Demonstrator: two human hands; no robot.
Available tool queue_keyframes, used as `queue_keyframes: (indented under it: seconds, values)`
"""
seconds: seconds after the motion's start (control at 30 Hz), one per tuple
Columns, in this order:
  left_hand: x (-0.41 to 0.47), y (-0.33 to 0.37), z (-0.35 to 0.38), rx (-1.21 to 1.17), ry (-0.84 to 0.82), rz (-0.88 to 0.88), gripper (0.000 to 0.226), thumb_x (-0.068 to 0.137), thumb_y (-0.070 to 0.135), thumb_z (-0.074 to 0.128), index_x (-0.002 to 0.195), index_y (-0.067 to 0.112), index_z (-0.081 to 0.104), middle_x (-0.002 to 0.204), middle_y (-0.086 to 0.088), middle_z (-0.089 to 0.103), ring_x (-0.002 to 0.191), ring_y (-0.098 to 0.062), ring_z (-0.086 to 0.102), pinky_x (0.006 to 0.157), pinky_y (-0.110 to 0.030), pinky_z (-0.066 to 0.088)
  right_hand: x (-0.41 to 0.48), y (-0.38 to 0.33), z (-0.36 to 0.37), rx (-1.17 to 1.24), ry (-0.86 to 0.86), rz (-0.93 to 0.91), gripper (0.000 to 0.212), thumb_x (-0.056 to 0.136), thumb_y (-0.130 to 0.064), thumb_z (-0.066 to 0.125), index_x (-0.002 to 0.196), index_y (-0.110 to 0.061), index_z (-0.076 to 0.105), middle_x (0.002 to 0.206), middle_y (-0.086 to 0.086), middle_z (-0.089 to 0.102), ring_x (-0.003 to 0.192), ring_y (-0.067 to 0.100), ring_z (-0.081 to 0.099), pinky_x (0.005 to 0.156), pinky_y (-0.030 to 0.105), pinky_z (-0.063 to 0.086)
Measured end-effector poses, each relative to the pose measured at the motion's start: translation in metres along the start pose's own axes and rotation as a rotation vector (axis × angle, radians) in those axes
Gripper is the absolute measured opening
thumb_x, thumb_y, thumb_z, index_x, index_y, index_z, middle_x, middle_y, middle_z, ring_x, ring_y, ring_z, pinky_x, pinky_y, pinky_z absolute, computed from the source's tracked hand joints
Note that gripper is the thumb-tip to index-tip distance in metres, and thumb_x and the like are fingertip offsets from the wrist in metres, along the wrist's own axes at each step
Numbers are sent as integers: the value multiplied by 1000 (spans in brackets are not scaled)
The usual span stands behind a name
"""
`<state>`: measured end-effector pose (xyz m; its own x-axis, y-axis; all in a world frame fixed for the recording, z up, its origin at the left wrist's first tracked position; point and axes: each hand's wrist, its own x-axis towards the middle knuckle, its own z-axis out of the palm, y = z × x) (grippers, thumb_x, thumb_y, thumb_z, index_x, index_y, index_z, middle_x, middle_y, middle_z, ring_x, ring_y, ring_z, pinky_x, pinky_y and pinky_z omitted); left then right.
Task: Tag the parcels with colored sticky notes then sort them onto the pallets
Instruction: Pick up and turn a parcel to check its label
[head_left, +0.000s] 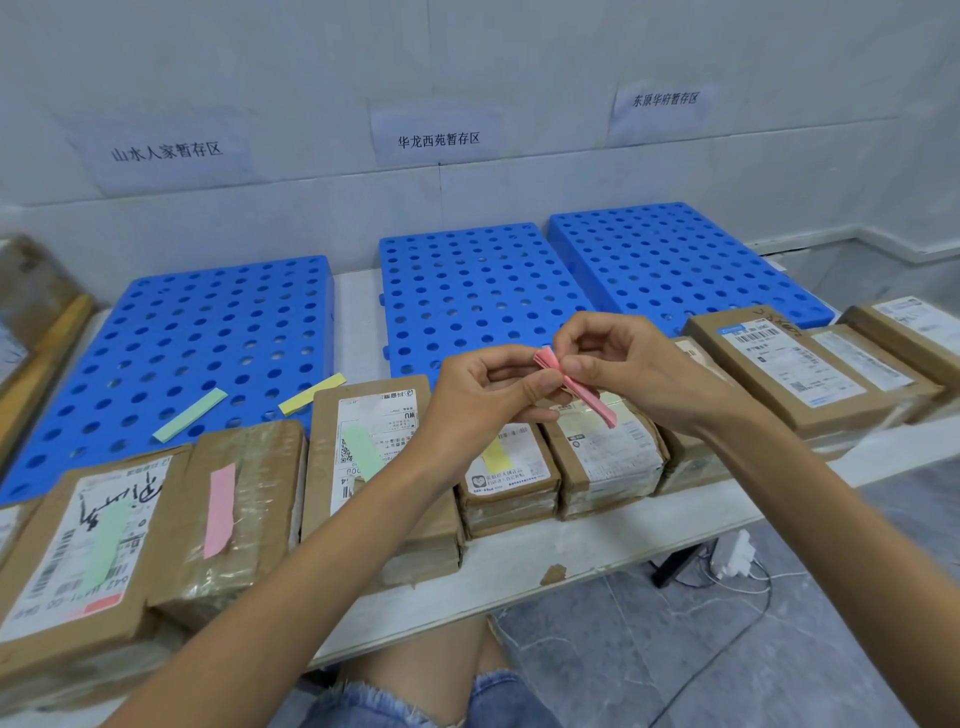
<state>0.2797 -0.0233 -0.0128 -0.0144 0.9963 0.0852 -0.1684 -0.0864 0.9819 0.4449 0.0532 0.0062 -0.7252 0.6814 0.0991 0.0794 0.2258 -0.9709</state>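
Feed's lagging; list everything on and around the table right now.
pallets: three, blue, side by side at back of table.
wall signs: three, white, above the pallets.
parcels: about ten, brown, rowed along the table's front.
stuck notes: four, two green, pink, yellow, on left parcels.
loose strips: two, green and yellow, on the left pallet.
pink pad: one, pink, pinched between both hands.
charger: one, white, on floor.
left hand, right hand: two, bare, above the parcels.

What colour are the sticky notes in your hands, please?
The sticky notes are pink; head view.
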Motion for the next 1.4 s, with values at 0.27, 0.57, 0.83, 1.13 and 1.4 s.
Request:
queue_keyframes:
  seconds: [0.27,0.57,0.83,1.13,1.4]
  values:
    - [0,0,3,8,32,-15,17,86,7,66,103,7,68,87,-5,75,85,-16,72,70,-24,59,-6,-14,4,-225,132,-2,22,83,-26,66,88,-4,66,64,-3,61,62,5,57,60,16,47]
    - [4,1,8,-14,90,-52,19,93,12,59,106,4,69,95,-10,75,92,-16,72,75,-26,58,-7,-16,14,-657,330,-78,11,84,-31,68,80,-21,65,69,-2,58,62,4,48,58,13,40]
    - [11,0,6,-104,179,-169,22,95,3,52,113,-1,64,96,-13,74,90,-17,72,75,-19,56,-1,-2,10,-395,488,-20,7,88,-12,63,83,-8,64,74,-2,61,68,1,52,66,12,44]
    - [9,-1,-12,-226,449,-144,13,96,5,53,101,7,64,94,-10,75,89,-16,72,76,-21,58,-9,14,-3,108,876,-82,8,95,-9,53,88,-11,50,77,8,71,72,15,69,73,22,54]
    - [0,-5,-21,-217,486,-174,15,97,4,51,103,5,64,102,-12,73,90,-17,72,74,-22,59,-37,70,-5,-940,222,-285,3,92,-16,57,91,-14,56,79,-1,65,72,15,61,65,39,53]
